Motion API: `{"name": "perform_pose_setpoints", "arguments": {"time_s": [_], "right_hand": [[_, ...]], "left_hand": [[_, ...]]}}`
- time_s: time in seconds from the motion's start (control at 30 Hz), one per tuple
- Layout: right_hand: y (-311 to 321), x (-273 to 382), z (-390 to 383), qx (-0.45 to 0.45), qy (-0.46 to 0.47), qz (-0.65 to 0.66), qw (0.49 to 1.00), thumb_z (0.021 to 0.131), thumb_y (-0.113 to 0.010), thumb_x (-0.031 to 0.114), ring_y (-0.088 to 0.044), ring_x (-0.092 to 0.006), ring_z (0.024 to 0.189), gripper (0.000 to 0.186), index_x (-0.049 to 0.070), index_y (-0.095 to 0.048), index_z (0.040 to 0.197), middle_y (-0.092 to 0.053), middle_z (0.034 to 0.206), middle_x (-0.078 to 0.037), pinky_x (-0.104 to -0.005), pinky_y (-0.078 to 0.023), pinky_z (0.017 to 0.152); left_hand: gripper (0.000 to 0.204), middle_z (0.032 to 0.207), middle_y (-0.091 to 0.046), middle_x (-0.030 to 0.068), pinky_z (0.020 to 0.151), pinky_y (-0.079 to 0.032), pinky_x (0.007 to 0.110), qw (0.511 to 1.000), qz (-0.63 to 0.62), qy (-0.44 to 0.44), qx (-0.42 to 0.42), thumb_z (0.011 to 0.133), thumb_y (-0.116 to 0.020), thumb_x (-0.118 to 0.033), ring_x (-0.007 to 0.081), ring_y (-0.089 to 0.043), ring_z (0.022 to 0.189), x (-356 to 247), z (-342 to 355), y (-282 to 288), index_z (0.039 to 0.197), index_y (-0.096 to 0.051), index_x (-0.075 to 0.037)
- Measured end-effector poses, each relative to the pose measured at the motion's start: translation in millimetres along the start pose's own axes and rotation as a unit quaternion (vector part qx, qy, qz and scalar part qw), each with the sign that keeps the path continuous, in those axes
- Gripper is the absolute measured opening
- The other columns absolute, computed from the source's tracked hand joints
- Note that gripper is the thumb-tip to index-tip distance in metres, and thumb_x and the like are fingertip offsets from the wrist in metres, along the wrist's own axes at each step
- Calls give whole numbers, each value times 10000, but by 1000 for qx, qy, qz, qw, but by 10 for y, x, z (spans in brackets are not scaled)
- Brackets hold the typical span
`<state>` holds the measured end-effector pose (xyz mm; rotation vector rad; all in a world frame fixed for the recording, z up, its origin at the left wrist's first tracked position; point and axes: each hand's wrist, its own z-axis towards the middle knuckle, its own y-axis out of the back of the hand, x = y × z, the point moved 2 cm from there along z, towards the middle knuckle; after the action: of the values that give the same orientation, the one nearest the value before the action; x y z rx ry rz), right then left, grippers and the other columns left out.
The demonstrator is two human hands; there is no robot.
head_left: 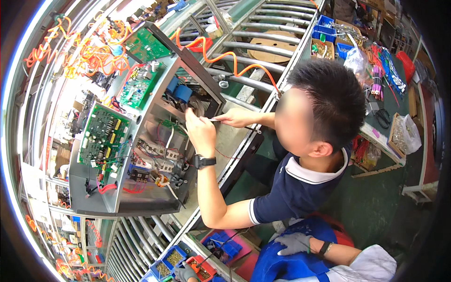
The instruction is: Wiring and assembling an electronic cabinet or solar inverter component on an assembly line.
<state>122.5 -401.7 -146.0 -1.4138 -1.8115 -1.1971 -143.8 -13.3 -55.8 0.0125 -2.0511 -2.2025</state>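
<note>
My right hand [295, 244], in a grey glove, lies flat on blue cloth [275, 261] at the lower right, its fingers stretched out and nothing in them. At the bottom edge, my left hand [186, 273], also grey-gloved, is beside a red bin [201, 267]; its fingers are mostly out of sight. Blue bins [174, 256] with small brass-coloured parts adjoin it. Farther off, a co-worker [300, 183] in a navy shirt holds both bare hands at an open metal cabinet [155, 122] fitted with green circuit boards [104, 138], wires and blue components.
The cabinet rests on a roller conveyor [263, 47] that runs across the view. Orange coiled air hoses [235, 63] hang over it. At the right, a bench holds boxes of parts, coloured wires [377, 77] and a plastic bag [357, 61].
</note>
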Motion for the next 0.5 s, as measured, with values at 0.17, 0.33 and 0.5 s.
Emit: {"name": "perform_pose_setpoints", "arguments": {"time_s": [0.17,0.33,0.5], "right_hand": [[-6,-33,-40,-40,-3,35,999,838,-559,549,-592,-332,1056,682,85,-472,1329,-622,1121,-164,-432,-449,911],[-96,-137,-67,-112,-31,10,993,843,-566,531,-603,-322,1018,644,94,-483,1309,-626,1103,-156,-430,-455,892],[-333,-280,-32,-89,-55,107,989,835,-554,539,-528,-373,1151,625,97,-484,1270,-560,1214,-202,-476,-414,959]], "left_hand": [[680,1315,-461,249,1043,-337,456,998,9,-62,-4,817,-626,-413,401,-442,1212,-2,-94,-36,1319,-440,7],[656,1308,-465,252,1035,-348,446,989,8,-144,1,843,-607,-400,397,-447,1204,-60,-169,-41,1323,-439,14],[633,1301,-468,255,1026,-358,436,976,-7,-216,22,869,-588,-388,392,-452,1196,-11,-303,-103,1327,-438,22]]}}
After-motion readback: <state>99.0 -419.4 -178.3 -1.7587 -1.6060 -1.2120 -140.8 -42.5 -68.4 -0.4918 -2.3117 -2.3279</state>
